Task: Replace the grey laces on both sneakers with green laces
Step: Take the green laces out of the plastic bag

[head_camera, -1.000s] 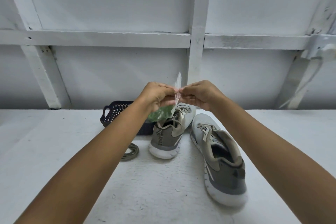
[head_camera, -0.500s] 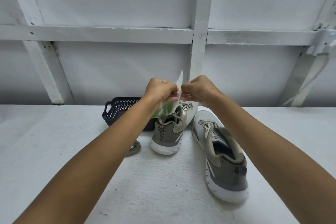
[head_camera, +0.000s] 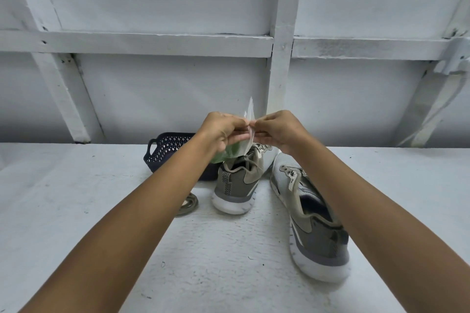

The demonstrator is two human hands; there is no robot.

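Packet [head_camera: 250, 110] of green laces [head_camera: 229, 154] is pinched by left hand [head_camera: 223, 129] and right hand [head_camera: 278, 129] above far sneaker [head_camera: 239, 181]; removed grey lace [head_camera: 189, 204] is coiled left of it. No green is threaded yet.

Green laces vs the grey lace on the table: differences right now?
Green laces sit bunched in a clear bag pinched by left hand and right hand; grey lace lies bare, coiled on the table. Green laces are held up; grey lace rests flat. Both are unthreaded.
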